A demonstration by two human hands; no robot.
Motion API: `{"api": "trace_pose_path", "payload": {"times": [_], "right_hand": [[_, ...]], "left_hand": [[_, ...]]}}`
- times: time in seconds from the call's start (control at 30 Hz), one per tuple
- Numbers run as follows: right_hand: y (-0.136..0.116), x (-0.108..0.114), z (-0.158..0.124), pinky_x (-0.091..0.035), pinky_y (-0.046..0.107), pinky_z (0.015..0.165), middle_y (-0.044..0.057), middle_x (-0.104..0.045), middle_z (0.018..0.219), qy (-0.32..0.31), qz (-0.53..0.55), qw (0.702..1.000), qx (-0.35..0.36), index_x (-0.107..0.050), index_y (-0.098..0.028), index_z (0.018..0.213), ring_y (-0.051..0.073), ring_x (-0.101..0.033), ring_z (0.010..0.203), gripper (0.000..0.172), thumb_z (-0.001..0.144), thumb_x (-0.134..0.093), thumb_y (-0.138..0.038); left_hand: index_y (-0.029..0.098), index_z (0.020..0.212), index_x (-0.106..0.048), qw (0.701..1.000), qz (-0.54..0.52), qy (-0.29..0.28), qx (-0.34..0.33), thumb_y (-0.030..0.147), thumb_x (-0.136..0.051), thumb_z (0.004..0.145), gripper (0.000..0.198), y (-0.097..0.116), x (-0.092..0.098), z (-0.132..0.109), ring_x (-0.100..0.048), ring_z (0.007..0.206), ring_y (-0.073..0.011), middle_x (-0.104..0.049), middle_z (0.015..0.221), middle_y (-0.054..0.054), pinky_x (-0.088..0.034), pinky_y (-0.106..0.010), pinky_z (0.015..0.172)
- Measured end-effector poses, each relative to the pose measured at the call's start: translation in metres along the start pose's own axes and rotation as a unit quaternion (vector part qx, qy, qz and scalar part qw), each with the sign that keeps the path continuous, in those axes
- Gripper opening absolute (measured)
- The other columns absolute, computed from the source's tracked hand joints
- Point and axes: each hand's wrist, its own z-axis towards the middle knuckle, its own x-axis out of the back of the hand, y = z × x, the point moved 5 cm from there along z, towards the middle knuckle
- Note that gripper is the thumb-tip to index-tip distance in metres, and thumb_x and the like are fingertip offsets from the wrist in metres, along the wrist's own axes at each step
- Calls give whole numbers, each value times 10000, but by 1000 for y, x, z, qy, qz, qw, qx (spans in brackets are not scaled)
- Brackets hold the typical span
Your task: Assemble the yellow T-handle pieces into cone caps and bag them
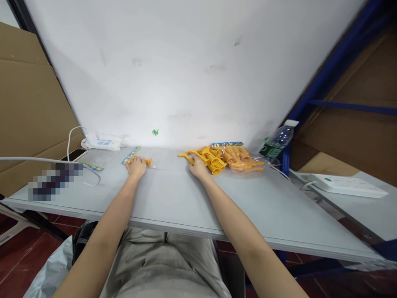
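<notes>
My left hand [136, 167] rests on the left part of the table with its fingers curled over a clear plastic bag [158, 159] that has a colourful header strip [131, 155]. The flared end of a yellow plastic horn-shaped piece [149, 162] shows beside the fingers; the rest is hidden. Near the middle, my right hand [198, 167] is closed around another yellow horn-shaped piece [183, 156], whose thin end sticks out to the left. It touches the left side of a pile of such pieces [214, 158]. Behind my right hand, its fingertips are partly hidden.
Right of the pile lies a clear bag of orange-yellow pieces [243, 159], with a bottle [277, 140] beyond it. White cables, a power strip [104, 142], a phone [76, 155] and another header strip [93, 167] lie at left. A white wall [186, 74] closes the back.
</notes>
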Motion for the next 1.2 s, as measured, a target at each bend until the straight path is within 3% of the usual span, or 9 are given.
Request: {"api": "trace_pose_path", "payload": {"times": [0.27, 0.4, 0.5, 0.63, 0.8, 0.97, 1.07, 1.2], "right_hand": [[-3, 23, -13, -464, 351, 885, 141, -691, 1072, -18, -16, 998, -50, -653, -147, 1120, 268, -633, 1017, 308, 857, -519, -234], [-7, 36, -13, -466, 340, 882, 132, -698, 1041, 49, 97, 991, -79, -634, -117, 1178, 247, -636, 989, 397, 844, -546, -313], [-11, 38, -11, -493, 311, 778, 91, -693, 920, 67, 222, 971, -62, -631, -118, 1168, 201, -638, 832, 447, 819, -566, -389], [-21, 32, -12, -472, 265, 616, 19, -640, 760, 0, 333, 943, -13, -639, -132, 1119, 133, -553, 613, 450, 751, -627, -389], [-33, 16, -20, -438, 238, 582, -10, -605, 690, -102, 320, 942, 5, -661, -123, 1010, 115, -528, 584, 359, 704, -660, -311], [-46, 0, -26, -470, 259, 669, 0, -636, 728, -63, 301, 952, -1, -675, -142, 950, 160, -593, 710, 313, 689, -653, -314], [-50, -7, -29, -484, 277, 698, 35, -670, 789, -35, 291, 955, -43, -683, -138, 884, 187, -618, 759, 262, 684, -646, -301], [-50, -15, -33, -499, 286, 745, 66, -701, 866, -37, 296, 950, -98, -683, -107, 955, 201, -649, 823, 289, 717, -632, -263]], "left_hand": [[210, 1241, -566, 1000, -2, 0, -3, 340, -193, 963, 483, 1, -1, -1, -205, 1467, -260, -330, 1553, -78, -62, -624, 1167], [206, 1258, -553, 1000, -3, -2, -3, 342, -201, 963, 479, 0, -2, 0, -191, 1471, -257, -316, 1560, -83, -52, -619, 1168], [217, 1262, -550, 1000, -6, -3, -1, 345, -217, 963, 466, 0, -2, 0, -200, 1468, -259, -319, 1559, -80, -48, -619, 1167], [211, 1264, -553, 1000, -4, -1, 0, 337, -223, 963, 464, 0, -2, 0, -201, 1467, -262, -318, 1559, -80, -52, -625, 1165], [200, 1218, -590, 1000, 1, 2, -21, 322, -232, 964, 456, 3, -3, 0, -244, 1454, -253, -367, 1534, -88, -123, -593, 1171], [216, 1059, -673, 998, 26, -2, -65, 334, -246, 965, 452, 12, -2, -2, -542, 1237, -267, -656, 1246, -97, -118, -589, 1167], [228, 948, -705, 994, 45, -11, -99, 351, -274, 962, 448, 20, -3, -6, -616, 1121, -258, -728, 1075, -67, -116, -575, 1169], [222, 846, -731, 988, 41, -38, -146, 348, -323, 949, 439, 31, -5, -12, -656, 1013, -215, -742, 975, -55, -341, -395, 1106]]}}
